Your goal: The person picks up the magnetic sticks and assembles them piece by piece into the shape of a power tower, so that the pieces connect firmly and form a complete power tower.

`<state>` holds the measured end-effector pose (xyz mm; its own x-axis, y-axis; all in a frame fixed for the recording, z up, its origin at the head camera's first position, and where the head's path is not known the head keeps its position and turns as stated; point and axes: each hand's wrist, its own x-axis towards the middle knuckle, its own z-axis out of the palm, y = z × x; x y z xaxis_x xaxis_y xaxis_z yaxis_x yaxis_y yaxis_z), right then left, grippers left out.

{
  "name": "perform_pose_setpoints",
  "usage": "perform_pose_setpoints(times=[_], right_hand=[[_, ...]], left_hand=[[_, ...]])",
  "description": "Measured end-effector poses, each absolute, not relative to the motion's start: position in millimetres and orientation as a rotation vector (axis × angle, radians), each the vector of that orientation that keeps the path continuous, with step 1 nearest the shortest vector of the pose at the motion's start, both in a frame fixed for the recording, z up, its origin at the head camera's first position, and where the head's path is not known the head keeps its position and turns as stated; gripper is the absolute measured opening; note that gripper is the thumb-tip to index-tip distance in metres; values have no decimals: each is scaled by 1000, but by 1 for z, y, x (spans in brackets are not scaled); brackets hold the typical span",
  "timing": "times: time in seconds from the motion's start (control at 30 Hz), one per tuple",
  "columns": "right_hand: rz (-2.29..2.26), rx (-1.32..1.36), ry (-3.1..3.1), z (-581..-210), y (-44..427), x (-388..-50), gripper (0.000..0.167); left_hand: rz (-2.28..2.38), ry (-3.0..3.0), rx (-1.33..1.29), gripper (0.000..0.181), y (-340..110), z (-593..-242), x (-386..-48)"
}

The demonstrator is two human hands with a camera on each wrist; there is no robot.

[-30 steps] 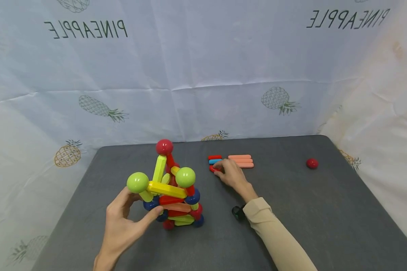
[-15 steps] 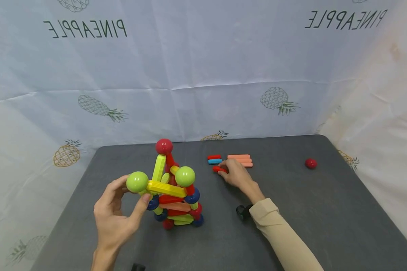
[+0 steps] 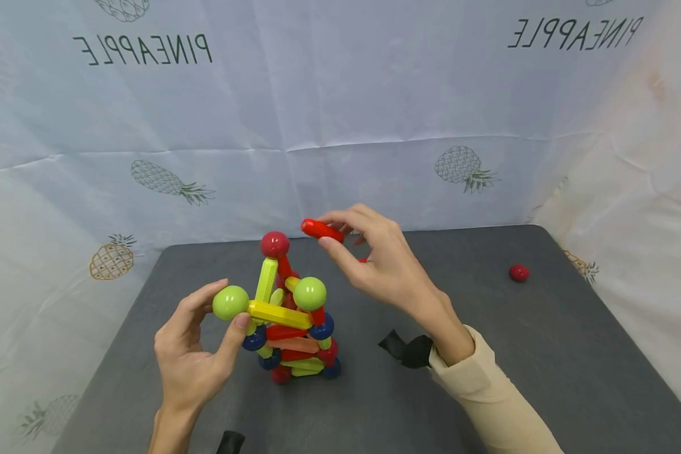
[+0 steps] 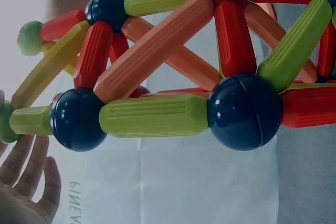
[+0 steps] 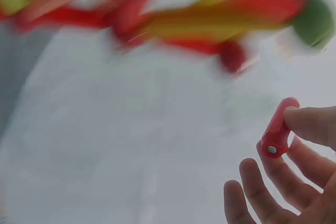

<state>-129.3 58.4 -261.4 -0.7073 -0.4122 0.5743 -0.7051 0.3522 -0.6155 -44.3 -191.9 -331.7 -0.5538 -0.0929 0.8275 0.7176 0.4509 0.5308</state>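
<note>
A tower of coloured magnetic rods and balls (image 3: 280, 315) stands on the grey table. My left hand (image 3: 190, 366) holds the light green ball (image 3: 230, 302) at its upper left corner between thumb and fingers. In the left wrist view, that hand (image 4: 26, 192) is at the tower's end, partly cut off by the frame. My right hand (image 3: 383, 258) is raised to the right of the tower's top red ball (image 3: 275, 244), pinching a short red magnetic rod (image 3: 320, 229). A metal tip shows on the rod (image 5: 276, 129) in the right wrist view.
A loose red ball (image 3: 519, 272) lies far right on the table (image 3: 545, 353). Behind the right hand, a sliver of red (image 3: 362, 260) shows; the other loose rods are hidden. A pineapple-print cloth (image 3: 340, 94) hangs behind the table. Black straps (image 3: 414, 350) hang by the wrists.
My right hand has picked up a red rod from the table and lifted it up and left toward the tower's top. My left hand has shifted from the tower's side to its green ball.
</note>
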Motion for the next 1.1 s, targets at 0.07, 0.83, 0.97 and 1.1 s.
perform_pose_setpoints(times=[0.07,0.83,0.97,1.1], right_hand=[[1304,1084,-2211,-246,50,-114,25],[792,1353,-2219,-245,24,-78,18],[741,1346,-2227,-250,23,-79,16],[719,1342,-2221,-252,22,-80,15]], left_hand=[[-1213,-1851,-532,47,-193,-331,-44],[-1208,-1848,-515,48,-192,-333,-43],[-1201,-1861,-507,48,-192,-333,-42],[-1207,-1865,-514,49,-192,-334,-42]])
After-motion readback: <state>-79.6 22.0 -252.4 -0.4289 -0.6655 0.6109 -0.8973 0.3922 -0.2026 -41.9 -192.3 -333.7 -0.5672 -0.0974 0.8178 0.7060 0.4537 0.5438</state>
